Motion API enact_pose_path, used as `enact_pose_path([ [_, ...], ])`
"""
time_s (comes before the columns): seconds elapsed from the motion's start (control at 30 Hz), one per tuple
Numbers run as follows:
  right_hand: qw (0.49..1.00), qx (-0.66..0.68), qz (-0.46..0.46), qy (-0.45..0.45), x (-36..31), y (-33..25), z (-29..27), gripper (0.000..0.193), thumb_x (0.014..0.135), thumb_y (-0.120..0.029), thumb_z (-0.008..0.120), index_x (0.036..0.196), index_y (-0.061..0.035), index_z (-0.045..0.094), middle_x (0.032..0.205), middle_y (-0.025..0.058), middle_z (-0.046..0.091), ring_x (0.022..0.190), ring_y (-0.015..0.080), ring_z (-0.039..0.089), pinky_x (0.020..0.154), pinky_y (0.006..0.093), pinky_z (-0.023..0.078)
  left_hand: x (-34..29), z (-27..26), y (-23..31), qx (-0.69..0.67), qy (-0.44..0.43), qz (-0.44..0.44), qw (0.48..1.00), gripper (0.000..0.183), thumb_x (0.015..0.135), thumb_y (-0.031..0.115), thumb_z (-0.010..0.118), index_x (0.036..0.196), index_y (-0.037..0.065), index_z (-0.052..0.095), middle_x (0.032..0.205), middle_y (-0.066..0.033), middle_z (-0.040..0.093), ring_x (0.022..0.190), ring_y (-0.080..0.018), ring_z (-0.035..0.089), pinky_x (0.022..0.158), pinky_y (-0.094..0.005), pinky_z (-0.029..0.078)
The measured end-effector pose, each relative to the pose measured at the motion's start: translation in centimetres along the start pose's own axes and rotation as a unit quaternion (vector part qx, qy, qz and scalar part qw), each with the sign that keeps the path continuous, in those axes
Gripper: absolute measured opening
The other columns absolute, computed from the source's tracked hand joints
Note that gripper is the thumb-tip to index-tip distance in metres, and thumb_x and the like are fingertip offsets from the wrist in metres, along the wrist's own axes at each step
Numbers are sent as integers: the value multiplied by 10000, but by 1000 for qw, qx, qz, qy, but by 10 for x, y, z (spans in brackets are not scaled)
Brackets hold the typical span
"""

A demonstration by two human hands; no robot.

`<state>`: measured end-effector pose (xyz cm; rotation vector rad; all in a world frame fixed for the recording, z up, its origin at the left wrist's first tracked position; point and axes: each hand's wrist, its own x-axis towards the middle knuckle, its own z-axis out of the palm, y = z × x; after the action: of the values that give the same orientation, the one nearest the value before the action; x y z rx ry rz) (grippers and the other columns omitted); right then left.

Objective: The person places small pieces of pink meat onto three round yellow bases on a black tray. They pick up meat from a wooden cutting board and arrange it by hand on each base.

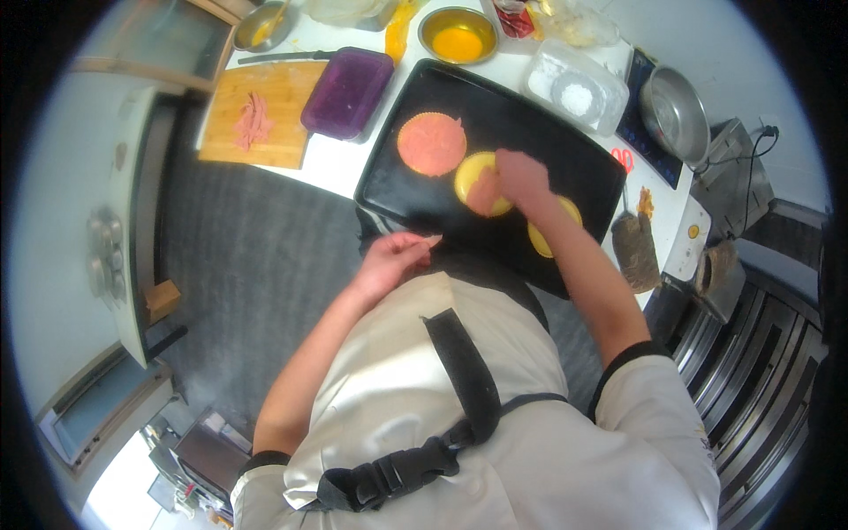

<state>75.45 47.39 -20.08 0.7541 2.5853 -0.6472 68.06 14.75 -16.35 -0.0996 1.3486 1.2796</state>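
Observation:
A large black baking tray (530,132) holds a row of three yellow round crusts with crimped rims. The left round (431,143) is covered with pink slices that look like ham. Over the middle round (465,181), my right hand (523,179) is closed, its fingertips at a pink ham slice (484,191) that lies on part of the crust. My forearm partly hides the right round (541,240), whose visible surface is plain yellow. Close to my apron, by the tray's near edge, my left hand (395,263) pinches a small piece of ham (433,240).
On the left, a wooden cutting board (226,102) bears more pink slices and a long knife (283,57). A purple-filled container (349,92) adjoins it. Behind the tray are a bowl of yellow liquid (458,41) and a plastic tub of white powder (576,95). A metal bowl (676,115) stands right.

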Motion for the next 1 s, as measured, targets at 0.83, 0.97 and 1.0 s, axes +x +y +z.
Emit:
enact_pose_path([
  [0.83, 954, 299, -15, -10, -4, 51, 33, 280, 980, -230, 723, 1089, 7, 825, 932, 154, 817, 859, 246, 788, 799, 392, 603, 11, 0, -7, -51, -11, -9, 999, 224, 1100, 149, 708, 1250, -14, 732, 1118, -113, 751, 1017, -207, 720, 934, -356, 611],
  [0.97, 983, 186, 15, -5, 16, 52, 20, 267, 957, -229, 730, 1096, -25, 831, 982, 165, 820, 932, 305, 801, 835, 437, 618, 8, -1, -8, -52, -4, -8, 999, 231, 1096, 153, 714, 1249, -19, 728, 1111, -117, 751, 1013, -209, 723, 934, -356, 613],
  [1.0, 985, 169, 12, 16, 20, 51, 19, 262, 932, -239, 746, 1068, -30, 826, 987, 169, 816, 936, 325, 792, 832, 440, 613, 7, -2, -8, -54, -4, -6, 999, 233, 1095, 154, 715, 1249, -21, 727, 1110, -118, 751, 1011, -209, 723, 933, -356, 613],
])
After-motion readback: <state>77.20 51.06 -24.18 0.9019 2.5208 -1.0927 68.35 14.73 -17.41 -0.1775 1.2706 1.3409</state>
